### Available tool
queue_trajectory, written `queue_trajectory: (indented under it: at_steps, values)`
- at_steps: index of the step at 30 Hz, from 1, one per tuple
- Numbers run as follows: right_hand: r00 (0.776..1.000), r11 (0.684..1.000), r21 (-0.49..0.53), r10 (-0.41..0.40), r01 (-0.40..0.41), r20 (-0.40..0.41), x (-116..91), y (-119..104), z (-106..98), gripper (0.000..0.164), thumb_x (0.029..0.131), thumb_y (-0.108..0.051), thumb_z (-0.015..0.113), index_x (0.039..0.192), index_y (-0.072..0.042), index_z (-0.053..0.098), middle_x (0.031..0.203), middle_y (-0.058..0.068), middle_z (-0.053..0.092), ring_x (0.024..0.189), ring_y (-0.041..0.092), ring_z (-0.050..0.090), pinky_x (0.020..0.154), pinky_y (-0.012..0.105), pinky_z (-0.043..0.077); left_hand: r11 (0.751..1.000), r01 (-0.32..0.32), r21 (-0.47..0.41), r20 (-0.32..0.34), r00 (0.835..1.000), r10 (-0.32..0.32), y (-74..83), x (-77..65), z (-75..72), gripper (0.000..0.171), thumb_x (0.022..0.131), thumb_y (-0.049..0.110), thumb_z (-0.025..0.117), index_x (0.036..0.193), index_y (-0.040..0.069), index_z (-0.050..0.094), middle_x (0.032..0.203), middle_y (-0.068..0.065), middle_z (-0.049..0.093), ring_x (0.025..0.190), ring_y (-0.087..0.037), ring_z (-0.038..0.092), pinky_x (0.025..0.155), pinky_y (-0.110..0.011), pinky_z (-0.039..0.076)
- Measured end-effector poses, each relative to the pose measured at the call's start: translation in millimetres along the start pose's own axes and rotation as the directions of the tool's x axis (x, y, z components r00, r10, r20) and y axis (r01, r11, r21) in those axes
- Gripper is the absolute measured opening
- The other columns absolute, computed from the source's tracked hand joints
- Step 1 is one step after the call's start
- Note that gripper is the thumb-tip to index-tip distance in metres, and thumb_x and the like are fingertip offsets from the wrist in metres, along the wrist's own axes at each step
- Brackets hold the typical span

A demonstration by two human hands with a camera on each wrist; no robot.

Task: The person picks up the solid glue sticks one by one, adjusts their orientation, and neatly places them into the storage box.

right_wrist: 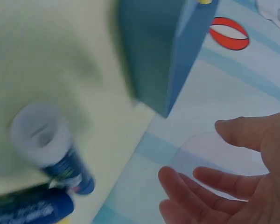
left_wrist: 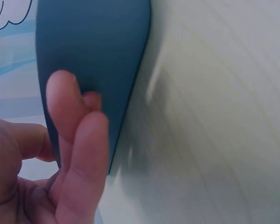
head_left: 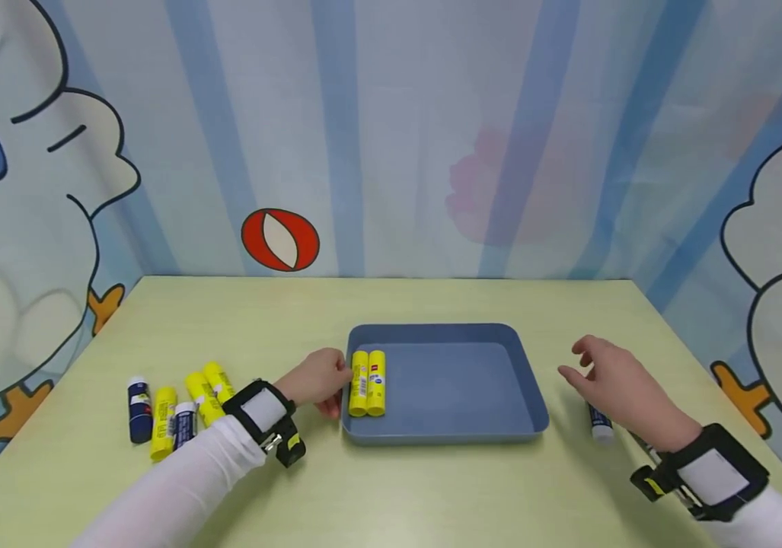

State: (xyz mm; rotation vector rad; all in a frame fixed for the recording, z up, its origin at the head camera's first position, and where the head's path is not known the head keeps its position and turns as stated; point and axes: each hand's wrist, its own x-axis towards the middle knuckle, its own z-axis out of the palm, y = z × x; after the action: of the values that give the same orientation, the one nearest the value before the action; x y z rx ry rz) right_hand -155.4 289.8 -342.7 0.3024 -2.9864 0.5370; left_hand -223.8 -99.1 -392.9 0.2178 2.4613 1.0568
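Note:
My left hand (head_left: 318,378) is at the left side of a blue-grey tray (head_left: 459,438). Its fingers (left_wrist: 86,158) lie against the tray's outer wall (left_wrist: 98,42), and the thumb reaches over the rim. Two yellow glue sticks (head_left: 376,384) lie side by side in the tray, along its left wall. Off to the right, my right hand (head_left: 620,384) hovers above the table with loosely bent fingers and nothing in them. Below it lies a navy glue stick (head_left: 600,424) with a white end; a second navy one (right_wrist: 35,207) shows beside it in the right wrist view.
On the left of the table (head_left: 432,495) lie several more glue sticks, yellow ones (head_left: 164,422) and navy ones (head_left: 139,411), partly behind the left forearm. A printed curtain (head_left: 404,137) hangs along the table's back edge.

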Motion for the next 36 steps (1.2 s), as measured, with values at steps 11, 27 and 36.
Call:
queue_trajectory:
  at_steps: [11,27,36]
  values:
    - [0.999,0.969,-0.244,0.04,-0.036,0.01,-23.1,28.8,18.1,0.03,0.082,-0.021,0.063,0.065,-0.004,0.045,0.047,0.0,0.03,0.036,0.012,0.032,0.038,0.025,0.022,1.0,-0.004,0.027,0.016,1.0,0.004,5.0,2.5,0.4,0.014,0.091,0.012,0.045,0.083,0.001,0.048,0.059,-0.013,0.059,0.04,-0.018,0.056,0.042,-0.029,0.048]
    - [0.972,0.966,-0.211,0.182,-0.15,0.145,-14.3,36.1,28.2,0.028,0.077,-0.02,0.067,0.066,-0.001,0.05,0.055,0.003,0.046,0.044,0.013,0.044,0.04,0.027,0.035,0.999,0.017,0.028,0.004,1.0,-0.018,5.9,-1.4,-1.8,0.015,0.091,0.012,0.045,0.082,0.001,0.047,0.058,-0.013,0.059,0.04,-0.018,0.056,0.042,-0.029,0.048]
    - [0.966,0.967,-0.189,0.201,-0.169,0.164,-13.0,38.0,30.0,0.024,0.077,-0.017,0.063,0.065,-0.001,0.049,0.055,0.004,0.046,0.045,0.014,0.045,0.041,0.027,0.036,1.0,0.015,0.017,-0.005,1.0,-0.015,8.2,-6.3,-1.5,0.013,0.091,0.011,0.044,0.082,0.001,0.046,0.057,-0.013,0.059,0.04,-0.017,0.056,0.042,-0.029,0.048]
